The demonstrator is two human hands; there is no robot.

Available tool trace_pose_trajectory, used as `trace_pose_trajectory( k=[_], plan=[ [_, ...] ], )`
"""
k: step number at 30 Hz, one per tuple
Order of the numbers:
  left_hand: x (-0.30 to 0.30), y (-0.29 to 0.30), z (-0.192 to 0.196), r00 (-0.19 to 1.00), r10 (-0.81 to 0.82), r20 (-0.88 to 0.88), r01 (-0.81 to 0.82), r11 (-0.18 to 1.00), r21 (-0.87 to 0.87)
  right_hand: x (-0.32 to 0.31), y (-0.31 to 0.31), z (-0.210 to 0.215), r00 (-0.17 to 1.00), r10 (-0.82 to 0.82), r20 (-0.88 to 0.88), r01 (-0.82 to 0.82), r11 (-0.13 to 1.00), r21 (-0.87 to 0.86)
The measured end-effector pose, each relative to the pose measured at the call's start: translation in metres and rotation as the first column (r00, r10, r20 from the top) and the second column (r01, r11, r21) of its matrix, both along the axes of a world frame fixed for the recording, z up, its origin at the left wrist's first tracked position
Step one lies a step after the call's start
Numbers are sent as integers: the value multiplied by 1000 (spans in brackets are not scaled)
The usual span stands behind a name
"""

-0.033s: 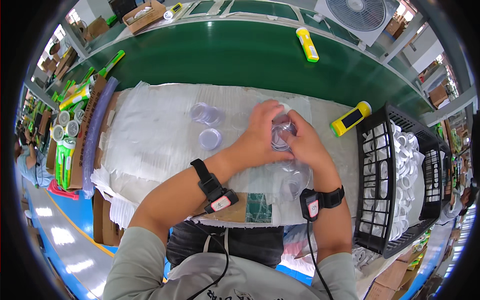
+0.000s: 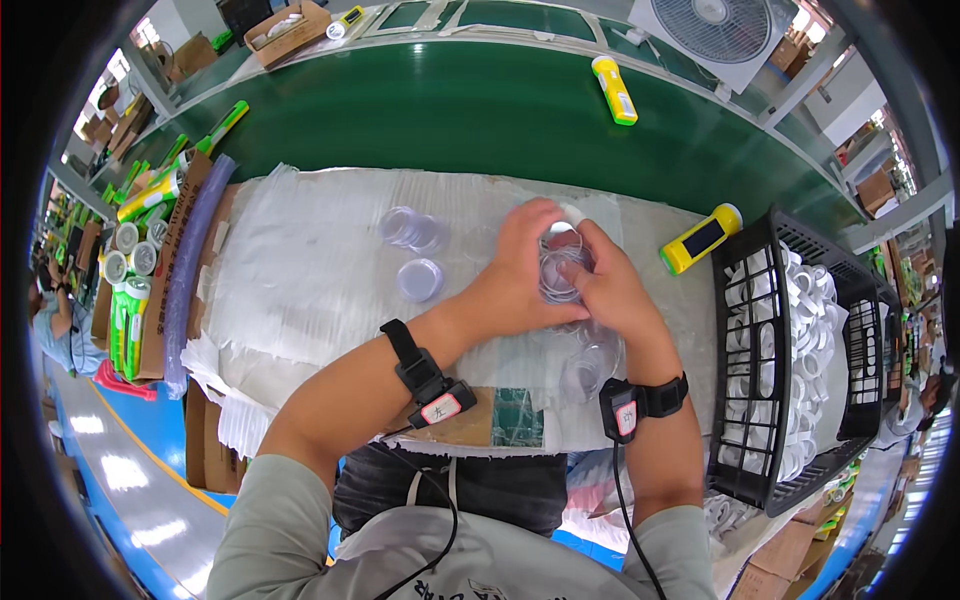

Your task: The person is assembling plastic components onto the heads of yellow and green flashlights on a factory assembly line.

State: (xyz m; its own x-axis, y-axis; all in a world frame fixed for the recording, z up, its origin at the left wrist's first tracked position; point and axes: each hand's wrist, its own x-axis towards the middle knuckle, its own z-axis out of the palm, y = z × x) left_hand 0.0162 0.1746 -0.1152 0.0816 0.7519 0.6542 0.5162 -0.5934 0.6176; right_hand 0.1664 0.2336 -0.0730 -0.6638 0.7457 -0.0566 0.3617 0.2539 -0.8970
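Note:
My left hand (image 2: pixel 522 268) and my right hand (image 2: pixel 612 284) meet over the right half of the padded work surface (image 2: pixel 310 260). Between their curled fingers are clear round plastic discs (image 2: pixel 558 278), which look like flashlight lenses; both hands grip them. Something white and curved (image 2: pixel 573 214) shows at the fingertips, mostly hidden. Left of my left hand lie more clear discs (image 2: pixel 420 280), some overlapping. Another group of clear discs (image 2: pixel 582 376) lies beside my right wrist, nearer to me.
At right stands a black crate (image 2: pixel 745 390) full of white rings (image 2: pixel 800 370). A yellow flashlight (image 2: pixel 702 238) lies beside it, another flashlight (image 2: pixel 614 90) on the green belt (image 2: pixel 420 110). Flashlights fill a carton (image 2: pixel 150 340) at left, edged by a purple roll (image 2: pixel 195 270).
The clear discs have tilted and shifted slightly between my fingers, and a gap shows above them. My hands and arms hold almost the same place.

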Motion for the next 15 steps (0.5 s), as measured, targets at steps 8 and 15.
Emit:
trace_pose_trajectory(
  k=[8, 15],
  plan=[
    [-6, -8, 9, 985, 90, 150, -46, 961, -272, 0, -3, -8, 956, -14, -294, 53, 991, 126],
    [-10, -5, 13, 997, -54, 56, 68, 954, -291, 1, -4, -6, 982, 100, -163, -40, 941, 336]
  ],
)
